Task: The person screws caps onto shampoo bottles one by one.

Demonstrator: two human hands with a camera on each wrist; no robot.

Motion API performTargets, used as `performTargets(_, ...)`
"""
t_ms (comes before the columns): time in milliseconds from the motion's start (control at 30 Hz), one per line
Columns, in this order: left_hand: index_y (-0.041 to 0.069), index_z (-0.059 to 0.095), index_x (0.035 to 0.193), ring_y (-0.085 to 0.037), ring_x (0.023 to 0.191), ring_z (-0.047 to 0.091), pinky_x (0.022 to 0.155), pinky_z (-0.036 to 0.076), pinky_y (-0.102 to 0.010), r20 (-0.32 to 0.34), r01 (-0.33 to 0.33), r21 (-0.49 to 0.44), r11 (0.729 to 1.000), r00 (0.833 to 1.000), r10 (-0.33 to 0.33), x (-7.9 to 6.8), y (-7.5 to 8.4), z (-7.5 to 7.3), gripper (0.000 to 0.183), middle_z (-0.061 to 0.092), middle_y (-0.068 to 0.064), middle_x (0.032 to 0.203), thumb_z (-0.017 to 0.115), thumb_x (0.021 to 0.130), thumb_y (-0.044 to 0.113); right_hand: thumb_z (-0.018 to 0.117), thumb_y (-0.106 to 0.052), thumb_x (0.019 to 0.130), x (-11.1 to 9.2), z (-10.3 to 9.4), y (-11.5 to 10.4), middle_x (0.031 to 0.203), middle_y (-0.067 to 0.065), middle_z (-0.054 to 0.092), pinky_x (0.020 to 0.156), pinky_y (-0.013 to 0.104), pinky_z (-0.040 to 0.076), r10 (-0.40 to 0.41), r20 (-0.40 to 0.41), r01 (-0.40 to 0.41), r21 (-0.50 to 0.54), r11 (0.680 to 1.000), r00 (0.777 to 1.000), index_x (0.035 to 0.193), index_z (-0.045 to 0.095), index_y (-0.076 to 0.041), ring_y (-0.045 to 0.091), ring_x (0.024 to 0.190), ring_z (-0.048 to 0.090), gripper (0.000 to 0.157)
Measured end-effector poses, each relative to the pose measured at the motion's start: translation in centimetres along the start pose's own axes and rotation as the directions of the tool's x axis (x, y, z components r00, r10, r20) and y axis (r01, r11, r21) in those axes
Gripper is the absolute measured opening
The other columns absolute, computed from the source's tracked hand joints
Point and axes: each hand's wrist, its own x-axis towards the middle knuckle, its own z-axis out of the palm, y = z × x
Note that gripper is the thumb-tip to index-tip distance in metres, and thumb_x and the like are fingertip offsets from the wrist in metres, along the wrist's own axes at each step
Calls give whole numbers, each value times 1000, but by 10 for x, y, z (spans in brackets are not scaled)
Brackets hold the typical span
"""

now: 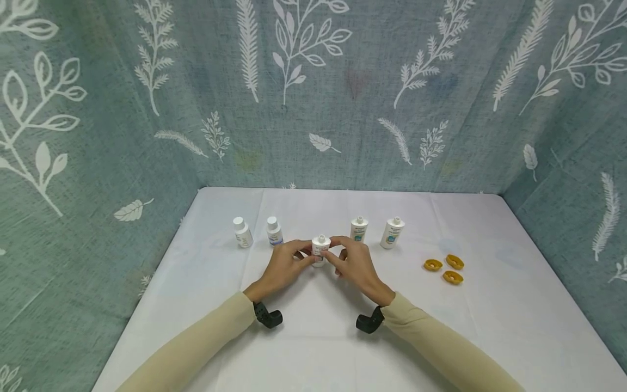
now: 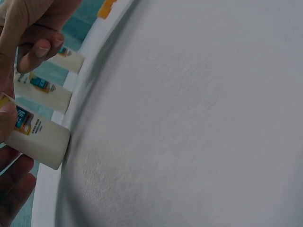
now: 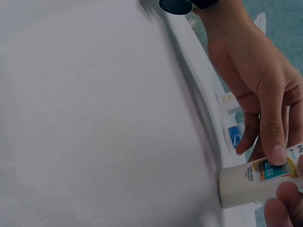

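Note:
Both hands meet at a small white bottle (image 1: 320,246) with a printed label, upright at the middle of the table. My left hand (image 1: 285,265) grips it from the left, its thumb pressed on the label in the right wrist view. From the other side my right hand (image 1: 354,265) holds the bottle's upper part between thumb and index finger. In the left wrist view the bottle's lower body (image 2: 40,144) shows below the fingers. The head view shows a narrow nozzle top on it; the fingers hide part of the label.
Two white-capped bottles, one at far left (image 1: 243,233) and one nearer (image 1: 275,231), stand left of the hands. Two nozzle-topped bottles, a nearer (image 1: 359,229) and a farther one (image 1: 392,233), stand to the right. Three yellow-orange ring-like pieces (image 1: 453,277) lie farther right. Patterned curtains (image 1: 318,163) surround the white table (image 1: 323,359).

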Motion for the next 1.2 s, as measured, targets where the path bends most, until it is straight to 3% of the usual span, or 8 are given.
performTargets(433,10,75,119,-13,92,72,73,60,-27,17,-47,-86,995,999,49,-17,25,10,34,76,0,105,85,87,16,79,-21,94,-26,-18,2,106,-3,72,41,25,46,-79,25,78,20,997,997,121,70,-11,3,43,56,30)
performTargets(633,10,76,116,-12,94,71,74,61,-28,21,-55,-111,992,998,58,-24,27,15,32,75,2,104,86,86,16,81,-20,92,-35,-23,2,93,-3,73,41,25,44,-96,39,95,12,995,995,117,71,-11,1,43,53,29)
performTargets(833,11,75,118,-12,93,71,74,61,-30,25,-62,-143,988,998,66,-28,29,18,34,75,3,105,86,86,16,83,-21,90,-40,-26,2,104,-3,75,42,22,44,-111,37,112,-16,994,993,117,72,-10,0,48,55,31)
performTargets(1067,11,74,121,-14,94,72,73,61,-32,20,-73,-157,985,997,78,-32,26,22,37,75,1,107,85,87,16,82,-21,91,-42,-25,4,105,-4,75,43,23,45,-103,52,105,-22,994,993,117,72,-11,1,48,56,30)
performTargets(1200,11,73,123,-12,96,71,75,61,-30,30,-45,-156,987,998,50,-33,26,22,38,75,1,109,85,88,17,82,-21,91,-42,-25,5,107,-3,75,44,23,46,-109,57,110,-16,994,992,118,72,-11,1,48,56,30)
